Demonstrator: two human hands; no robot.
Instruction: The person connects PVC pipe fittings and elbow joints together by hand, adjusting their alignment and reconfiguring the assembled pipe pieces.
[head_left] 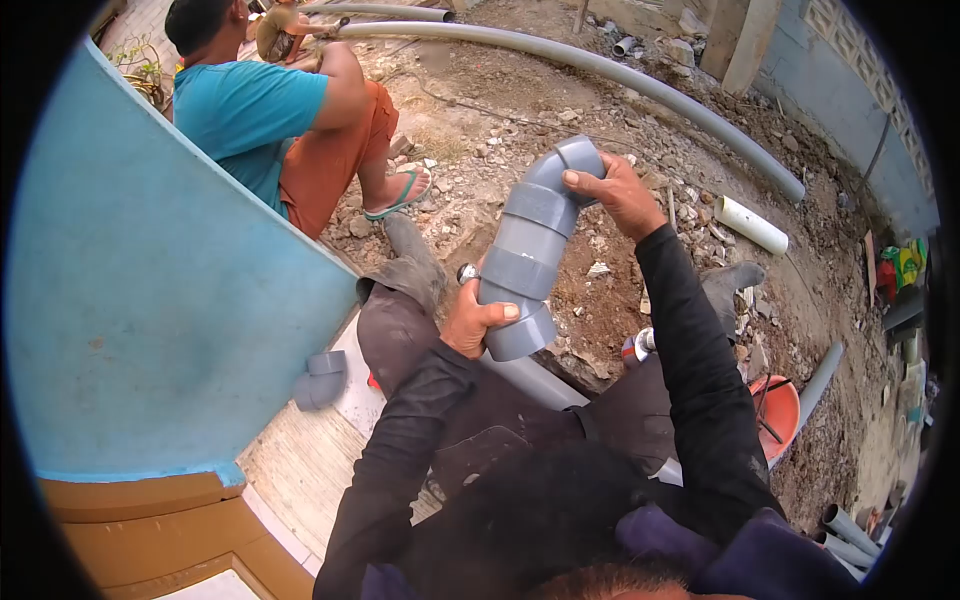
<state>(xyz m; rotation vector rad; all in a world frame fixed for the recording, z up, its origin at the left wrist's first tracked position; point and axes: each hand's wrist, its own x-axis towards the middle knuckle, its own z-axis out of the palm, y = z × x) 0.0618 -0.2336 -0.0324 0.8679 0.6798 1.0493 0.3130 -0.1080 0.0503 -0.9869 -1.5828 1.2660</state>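
A grey PVC pipe assembly [528, 240] is held up in front of me, a short pipe piece with an elbow fitting at each end. My left hand [474, 318] grips the lower elbow, thumb on its near side. Around the upper elbow, my right hand [622, 196] is closed with the thumb on top. Below the assembly, a long grey pipe [535, 380] lies across by my legs, partly hidden. Close to my left knee, a loose grey elbow fitting [322, 380] rests by the blue wall.
A person in a teal shirt [245, 110] sits at the left; another person [280, 35] is farther back. A long curved pipe [600, 75] crosses the rubble. A white pipe piece [750, 224] and an orange bucket [778, 410] are at the right. The blue wall [150, 280] bounds the left.
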